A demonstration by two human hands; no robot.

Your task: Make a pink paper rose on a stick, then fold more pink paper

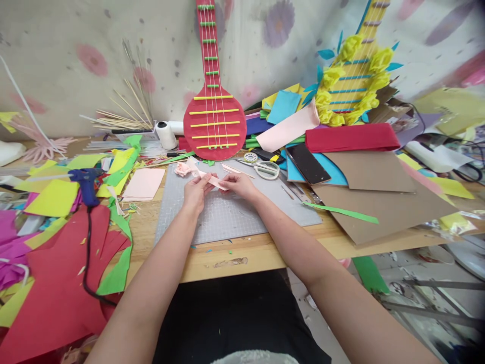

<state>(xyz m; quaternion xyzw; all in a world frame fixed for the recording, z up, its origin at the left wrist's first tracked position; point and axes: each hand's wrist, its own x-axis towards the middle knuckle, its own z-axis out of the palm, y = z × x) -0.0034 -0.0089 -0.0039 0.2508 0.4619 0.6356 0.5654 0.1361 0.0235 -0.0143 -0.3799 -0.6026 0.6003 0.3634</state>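
A pale pink paper strip [214,181] is stretched between my two hands above the grey cutting mat [235,217]. My left hand [197,192] pinches its left part, and my right hand [239,184] pinches the right end. Just beyond my left hand lies a pink paper flower [182,169], close to the strip's upper end; whether they touch I cannot tell. Scissors with pale handles [266,170] rest past my right hand, beside a thin pink strip [237,171]. A stack of pink paper pieces [144,184] sits left of the mat.
A red paper-covered lute shape [214,124] leans at the back, with a yellow flowered one [350,86] to its right. A blue glue gun [87,184] with a black cord lies left among paper scraps. A phone [308,163] and brown cardboard [379,202] are on the right.
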